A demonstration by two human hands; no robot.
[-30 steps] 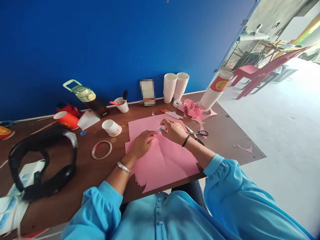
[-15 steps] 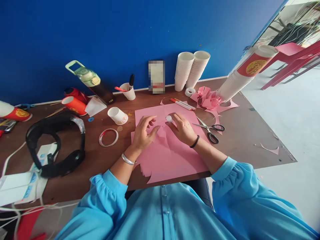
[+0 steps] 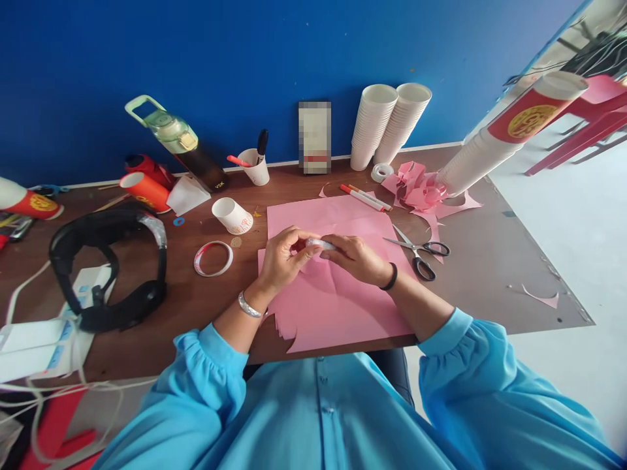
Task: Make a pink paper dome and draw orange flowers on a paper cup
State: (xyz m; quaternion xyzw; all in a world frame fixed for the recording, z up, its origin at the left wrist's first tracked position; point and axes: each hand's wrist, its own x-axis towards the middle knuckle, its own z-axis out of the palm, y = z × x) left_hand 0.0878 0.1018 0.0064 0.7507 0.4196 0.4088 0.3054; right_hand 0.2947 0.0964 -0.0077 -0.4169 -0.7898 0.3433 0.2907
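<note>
Left hand (image 3: 283, 259) has met right hand (image 3: 357, 256), both grips holding one white tube (image 3: 323, 244); a cup (image 3: 257, 173) holds pens (image 3: 263, 141).

A flat, deep-blue wall (image 3: 220, 52) fills the top of the frame, turning paler and more violet toward the upper right, where it ends in a slanting light-blue edge. Small specks mark it, and a thin pale strip (image 3: 435, 147) runs along its foot. Below spreads a dark brown surface (image 3: 181, 300), greyer and shinier toward its right-hand corner. Bright light washes the smooth, pale grey floor (image 3: 553, 222) at right. A pinkish-red chair (image 3: 605, 91) and tangled cables (image 3: 595, 55) occupy the upper right.
</note>
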